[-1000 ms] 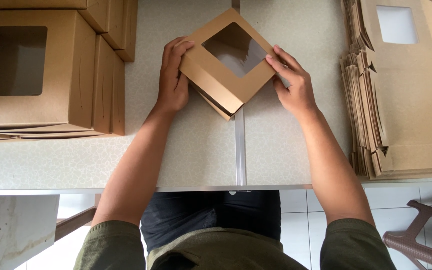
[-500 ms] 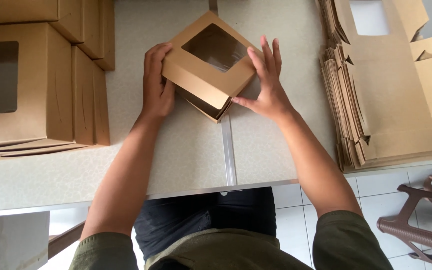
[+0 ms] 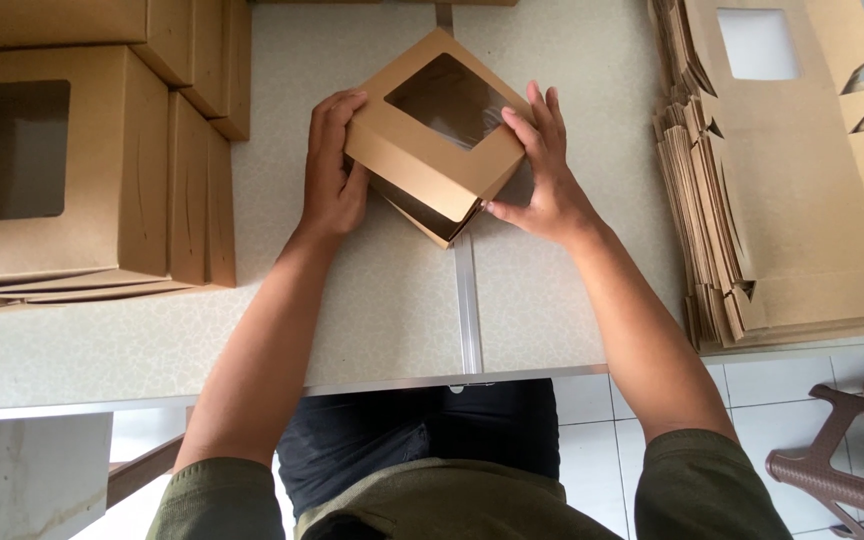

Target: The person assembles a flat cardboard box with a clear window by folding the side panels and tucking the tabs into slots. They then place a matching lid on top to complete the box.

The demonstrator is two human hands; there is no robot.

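At table centre: window box (image 3: 439, 135), erected, near side not yet closed; left hand (image 3: 332, 165) clasps its left wall, right hand (image 3: 542, 175) presses its right wall, fingers spread. Left: finished boxes (image 3: 82, 150). Right: flat blanks (image 3: 782, 180) stacked, unfolded.

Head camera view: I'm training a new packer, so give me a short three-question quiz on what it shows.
1. True or false: both hands touch the windowed cardboard box.
2. Which lies at the table's right side? A) finished boxes B) stack of flat box blanks C) tape rolls
3. What stands at the table's left side?

Key:
1. True: the left hand grips one side of it and the right hand presses the other.
2. B
3. Assembled windowed boxes, set side by side on the table.
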